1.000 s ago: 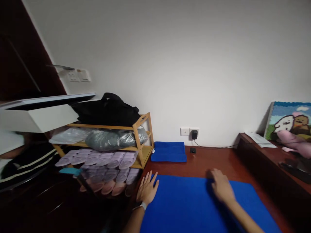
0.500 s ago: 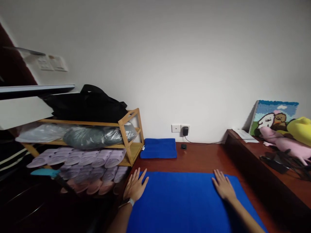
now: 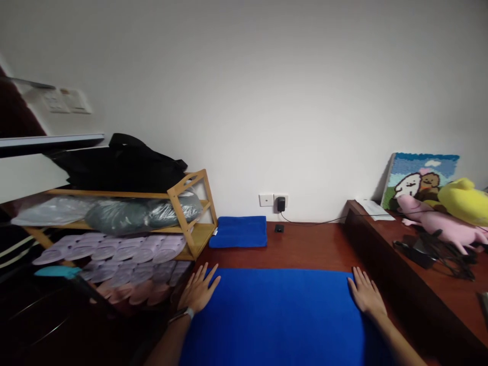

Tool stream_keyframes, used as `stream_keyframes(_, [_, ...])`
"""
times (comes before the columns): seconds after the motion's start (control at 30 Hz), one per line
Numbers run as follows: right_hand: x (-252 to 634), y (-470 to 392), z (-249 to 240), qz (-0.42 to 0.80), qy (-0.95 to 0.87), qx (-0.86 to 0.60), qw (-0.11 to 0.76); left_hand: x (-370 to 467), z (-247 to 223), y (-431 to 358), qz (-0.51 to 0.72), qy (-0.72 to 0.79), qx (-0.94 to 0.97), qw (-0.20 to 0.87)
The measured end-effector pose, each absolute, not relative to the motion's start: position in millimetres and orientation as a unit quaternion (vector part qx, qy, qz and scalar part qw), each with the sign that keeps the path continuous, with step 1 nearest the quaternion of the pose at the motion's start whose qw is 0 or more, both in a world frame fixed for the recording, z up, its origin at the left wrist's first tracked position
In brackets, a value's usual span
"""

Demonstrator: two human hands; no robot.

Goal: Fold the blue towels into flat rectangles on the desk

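A large blue cloth (image 3: 282, 315) lies spread over the reddish-brown table (image 3: 308, 244). At its far left corner my left hand (image 3: 199, 290) rests palm down with the fingers spread, a watch on the wrist. My right hand (image 3: 368, 295) lies flat on the cloth's far right corner, its fingers stretched out. Neither hand holds anything. Beyond the large cloth, near the wall, sits a folded blue cloth (image 3: 239, 232) with a small white tag on its left edge.
A wooden rack (image 3: 198, 239) with slippers (image 3: 125, 248), wrapped bundles and a black bag (image 3: 125, 168) stands left. At the right, a raised ledge holds plush toys (image 3: 465, 201), cables and a picture (image 3: 419, 178). A black plug (image 3: 281, 204) is in the wall.
My right hand has moved right to the cloth's corner, and the cloth there now looks straighter. The whole view has shifted slightly, with the rack and folded cloth appearing further left.
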State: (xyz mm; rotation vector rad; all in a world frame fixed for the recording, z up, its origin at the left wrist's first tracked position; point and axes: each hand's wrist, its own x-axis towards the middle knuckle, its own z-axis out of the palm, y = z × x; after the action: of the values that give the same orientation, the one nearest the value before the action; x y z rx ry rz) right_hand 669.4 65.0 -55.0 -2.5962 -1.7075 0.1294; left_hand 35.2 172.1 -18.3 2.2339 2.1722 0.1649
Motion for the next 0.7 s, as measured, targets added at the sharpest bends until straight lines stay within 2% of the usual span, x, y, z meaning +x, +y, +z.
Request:
stream_keyframes(0.17, [666,66,-49,0.053,-0.540,-0.840,0.023,41,5,172,-0.022,0.708,0.704,0.052])
stream_keyframes(0.33, [662,68,-45,0.064,-0.540,-0.837,0.049,44,20,168,-0.065,0.693,0.718,-0.005])
stream_keyframes(0.4, [661,68,-42,0.071,-0.541,-0.836,0.063,60,26,168,-0.032,0.685,0.727,-0.033])
stream_keyframes(0.5, [661,66,-39,0.078,-0.542,-0.833,0.076,121,36,153,0.094,0.666,0.739,-0.025])
stream_keyframes(0.6, [661,65,-36,0.078,-0.540,-0.835,0.073,227,37,106,0.189,0.545,0.811,0.099])
stream_keyframes(0.67, [661,64,-35,0.078,-0.537,-0.837,0.065,299,32,59,0.177,0.441,0.844,0.248])
stream_keyframes(0.7, [661,64,-35,0.078,-0.537,-0.838,0.061,329,28,33,0.129,0.396,0.842,0.341])
